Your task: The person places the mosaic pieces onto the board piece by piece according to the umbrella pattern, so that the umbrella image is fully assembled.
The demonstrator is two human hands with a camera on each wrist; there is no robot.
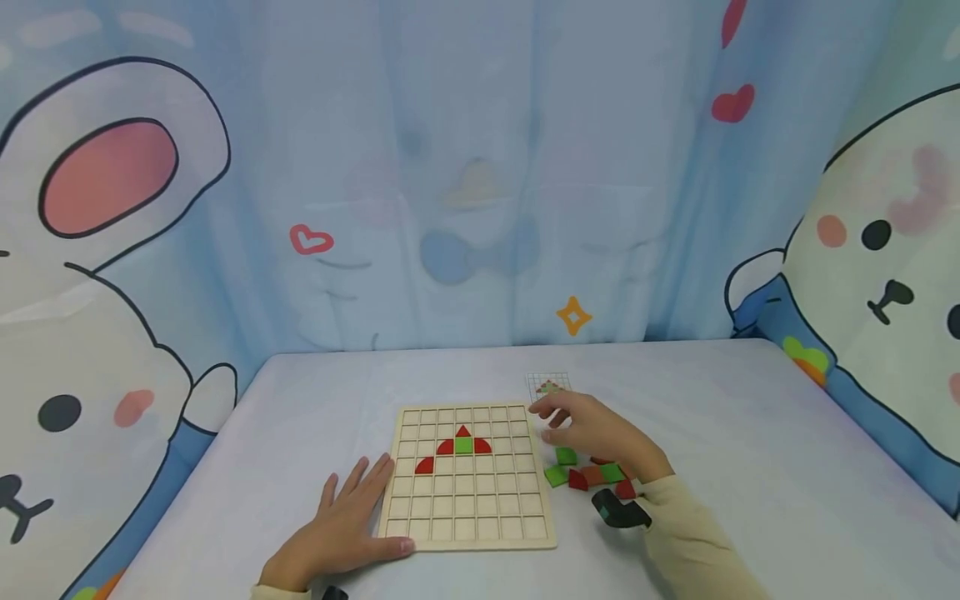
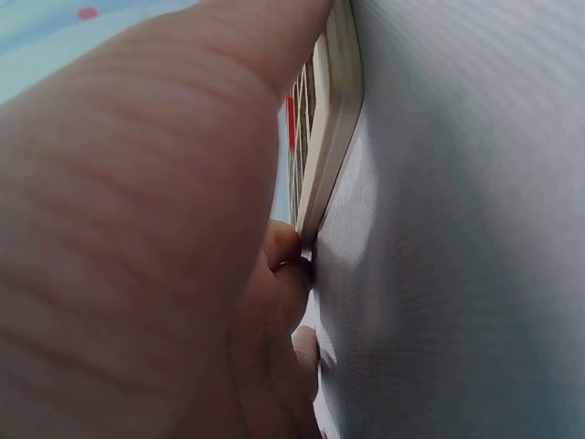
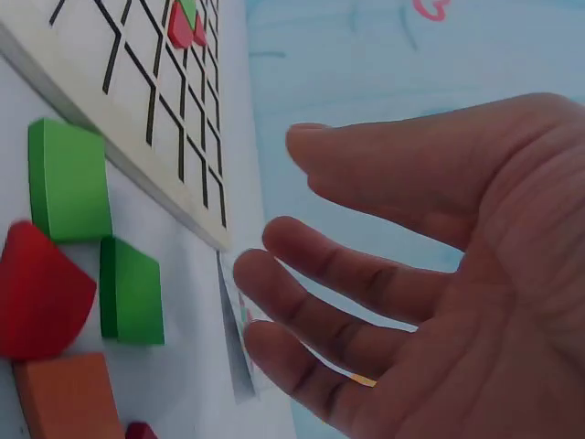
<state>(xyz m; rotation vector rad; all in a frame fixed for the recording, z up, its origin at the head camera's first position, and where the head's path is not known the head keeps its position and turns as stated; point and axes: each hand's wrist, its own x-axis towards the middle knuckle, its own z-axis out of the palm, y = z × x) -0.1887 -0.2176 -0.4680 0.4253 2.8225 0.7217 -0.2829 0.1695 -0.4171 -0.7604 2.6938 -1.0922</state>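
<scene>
A wooden grid board (image 1: 480, 506) lies flat on the table. Set in its cells are a green square (image 1: 463, 446), a red triangle (image 1: 463, 432) above it, a red rounded piece on either side, and another red rounded piece (image 1: 424, 466) lower left. My left hand (image 1: 341, 525) rests at the board's left edge, fingers spread straight, thumb against the near-left corner. Over the board's far-right side hovers my right hand (image 1: 600, 429), fingers loosely bent and apart; in the right wrist view nothing is between them. Loose green blocks (image 3: 73, 183), red blocks (image 3: 41, 297) and an orange block (image 3: 69, 393) lie below it.
A small card (image 1: 535, 382) with a printed grid and coloured pattern lies beyond the board, partly behind my right hand. The white table (image 1: 337, 392) ends at a blue cartoon curtain (image 1: 322, 150). A black wrist device (image 1: 621, 510) is on my right wrist.
</scene>
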